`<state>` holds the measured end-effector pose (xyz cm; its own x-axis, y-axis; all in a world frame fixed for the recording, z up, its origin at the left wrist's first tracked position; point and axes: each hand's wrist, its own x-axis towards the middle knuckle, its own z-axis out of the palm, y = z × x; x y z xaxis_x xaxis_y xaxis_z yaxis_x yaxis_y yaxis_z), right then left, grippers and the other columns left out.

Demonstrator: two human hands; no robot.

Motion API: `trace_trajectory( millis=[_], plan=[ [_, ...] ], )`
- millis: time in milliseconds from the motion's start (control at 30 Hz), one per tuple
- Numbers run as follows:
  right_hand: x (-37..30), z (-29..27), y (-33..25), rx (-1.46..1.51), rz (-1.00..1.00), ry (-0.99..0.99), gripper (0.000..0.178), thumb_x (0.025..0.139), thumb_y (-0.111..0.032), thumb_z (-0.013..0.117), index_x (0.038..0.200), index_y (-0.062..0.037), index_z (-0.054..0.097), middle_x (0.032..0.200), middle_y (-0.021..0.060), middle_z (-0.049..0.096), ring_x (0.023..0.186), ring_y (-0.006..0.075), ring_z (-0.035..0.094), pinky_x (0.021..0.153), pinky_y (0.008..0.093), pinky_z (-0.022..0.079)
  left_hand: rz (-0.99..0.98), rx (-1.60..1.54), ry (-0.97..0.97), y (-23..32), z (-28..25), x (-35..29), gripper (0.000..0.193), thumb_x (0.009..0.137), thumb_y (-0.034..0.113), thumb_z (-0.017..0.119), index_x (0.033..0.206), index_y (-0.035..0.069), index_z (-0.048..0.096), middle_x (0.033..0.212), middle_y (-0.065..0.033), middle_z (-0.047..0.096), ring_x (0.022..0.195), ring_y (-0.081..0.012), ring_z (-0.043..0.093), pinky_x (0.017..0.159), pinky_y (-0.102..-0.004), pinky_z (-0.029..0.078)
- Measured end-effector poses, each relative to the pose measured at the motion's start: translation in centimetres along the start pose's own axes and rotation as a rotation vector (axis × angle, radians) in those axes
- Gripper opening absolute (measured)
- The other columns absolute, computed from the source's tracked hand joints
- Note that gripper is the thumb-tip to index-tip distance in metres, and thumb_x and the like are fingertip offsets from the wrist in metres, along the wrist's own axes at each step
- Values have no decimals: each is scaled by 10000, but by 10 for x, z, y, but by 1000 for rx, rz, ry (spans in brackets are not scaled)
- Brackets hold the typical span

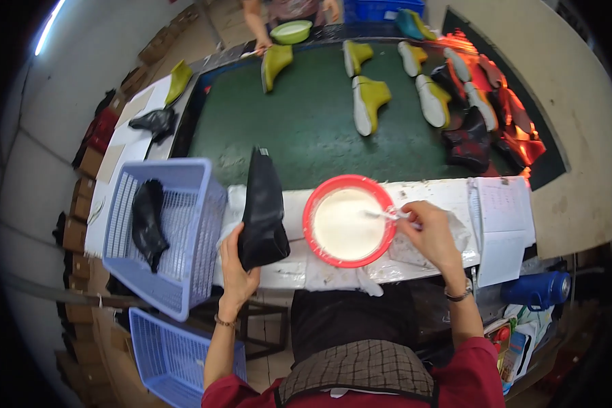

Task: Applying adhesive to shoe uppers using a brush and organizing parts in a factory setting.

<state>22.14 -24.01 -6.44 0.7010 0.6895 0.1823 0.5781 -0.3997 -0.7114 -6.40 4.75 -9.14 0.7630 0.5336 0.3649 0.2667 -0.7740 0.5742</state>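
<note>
My left hand (236, 266) is wrapped round the lower part of a black ankle boot (264, 211), held up left of the bowl with its narrow end pointing away from me. In my right hand (428, 234) is a slim white brush (392, 215), pinched between thumb and fingers. Its tip reaches over the white creamy liquid in a red bowl (309, 239), which stands on the white-covered near edge of the table. Whether the tip touches the liquid I cannot tell.
Left of me, a blue-purple basket (200, 197) holds a black boot (149, 221); another basket (153, 360) sits lower. Yellow-green boots (370, 102) stand on the green belt (251, 136), some near a glowing orange heater (523, 143). Across the table a person (255, 17) handles one. Papers (502, 224) lie right.
</note>
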Motion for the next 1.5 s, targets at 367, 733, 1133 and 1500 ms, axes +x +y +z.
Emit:
trace_trajectory(
  millis=[367, 733, 1133, 1500],
  plan=[
    [-8, 14, 49, 80, 119, -23, 217, 869, -53, 732, 1075, 10, 709, 959, 126, 663, 825, 266, 648, 736, 355, 511, -56, -498, -24, 36, -8, 2, 876, 810, -42, 706, 1550, 1, 238, 1478, -183, 428, 1359, -270, 467, 1127, -356, 378],
    [12, 46, -131, 147, -925, -144, 819, 746, -579, 763, 1262, 34, 593, 1111, 143, 661, 950, 300, 641, 965, 434, 486, 102, -429, -181, 70, 1, 6, 892, 807, -12, 735, 1540, -12, 225, 1390, -197, 479, 1267, -264, 528, 1071, -365, 437],
    [-10, 80, -141, 55, -853, -300, 608, 921, -300, 668, 1491, -195, 483, 1445, 19, 560, 610, 184, 599, 571, 297, 558, -161, -384, -102, 50, 22, -43, 308, 729, 77, 830, 931, 29, 603, 866, -35, 605, 783, -152, 602, 635, -316, 483],
    [-5, 68, -136, 57, -783, -97, 592, 853, -301, 731, 1408, -155, 586, 1398, 3, 608, 684, 135, 602, 636, 254, 543, -178, -578, 261, 41, 73, -39, 353, 881, 146, 767, 1100, 12, 524, 1007, -71, 620, 883, -166, 624, 735, -305, 505]
  ],
)
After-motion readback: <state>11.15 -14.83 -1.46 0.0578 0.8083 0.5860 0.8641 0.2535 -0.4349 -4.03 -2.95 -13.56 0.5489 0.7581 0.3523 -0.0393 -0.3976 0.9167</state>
